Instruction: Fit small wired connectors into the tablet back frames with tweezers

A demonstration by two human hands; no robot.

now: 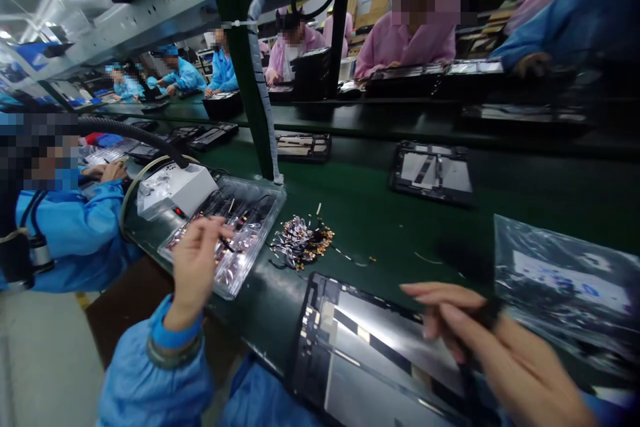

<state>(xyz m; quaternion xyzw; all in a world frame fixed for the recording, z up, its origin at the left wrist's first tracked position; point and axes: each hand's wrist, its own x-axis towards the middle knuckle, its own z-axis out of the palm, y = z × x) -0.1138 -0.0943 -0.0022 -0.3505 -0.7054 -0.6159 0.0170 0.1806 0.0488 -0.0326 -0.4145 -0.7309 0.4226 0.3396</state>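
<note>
My left hand [196, 260] is raised over a clear plastic tray [273, 210] full of small shiny parts. Its fingertips are pinched on a small dark strip [227, 244], too small to name exactly. My right hand [500, 340], slightly blurred, hovers over an opened tablet [360, 353] with its inner metal plates and dark ribbon strips showing. Its fingers are partly bent around something dark that I cannot make out. The tablet lies at the table's near edge. Between tray and tablet, a heap of small cables with gold-coloured ends [303, 243] rests on the green table [370, 240].
A clear plastic bag [560, 280] with a white label lies at the right. Another opened tablet [433, 172] sits farther back. A white box [177, 187] stands behind the tray, near a green post [253, 80]. Co-workers sit at the left and across the bench.
</note>
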